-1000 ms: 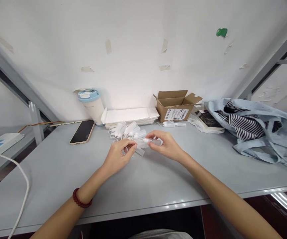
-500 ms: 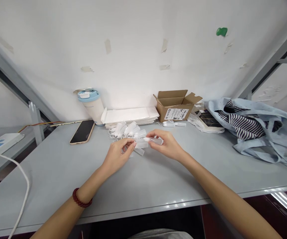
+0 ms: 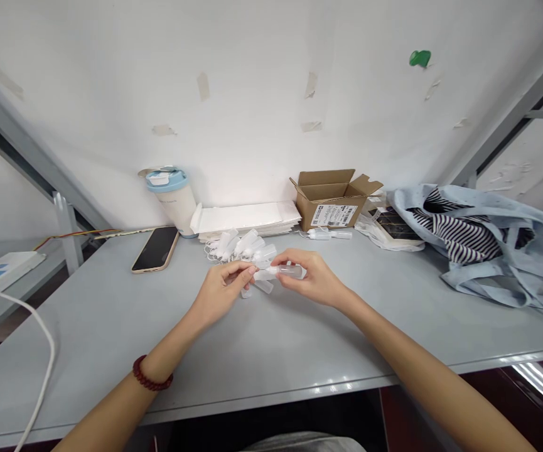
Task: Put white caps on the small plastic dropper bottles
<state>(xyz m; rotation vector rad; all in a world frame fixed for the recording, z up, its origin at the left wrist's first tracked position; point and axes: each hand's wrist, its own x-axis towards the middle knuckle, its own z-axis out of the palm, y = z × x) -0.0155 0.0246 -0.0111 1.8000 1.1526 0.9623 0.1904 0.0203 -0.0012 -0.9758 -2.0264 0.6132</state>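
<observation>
My right hand (image 3: pixel 316 277) pinches a small clear plastic bottle (image 3: pixel 291 271) with a white cap end that points left. The bottle lies roughly level, just above the table. Close to that capped end, my left hand (image 3: pixel 219 290) has thumb and forefinger pressed together; what they grip is too small to make out. Behind and beneath the fingers lies a pile of similar clear bottles (image 3: pixel 248 243) with white ends and thin white strings, partly hidden by my hands. Two more such bottles (image 3: pixel 341 235) lie in front of the cardboard box.
Along the wall stand a blue-lidded cup (image 3: pixel 174 201), stacked white envelopes (image 3: pixel 247 216) and an open cardboard box (image 3: pixel 330 210). A phone (image 3: pixel 155 250) lies to the left. At right are a plastic-wrapped dark item (image 3: pixel 396 225) and a blue cloth bag (image 3: pixel 525 216). A white cable (image 3: pixel 48 351) hangs at far left.
My right hand and its bottle have shifted slightly left and down. The left fingers have moved slightly left and are still pinched at the bottle's white end.
</observation>
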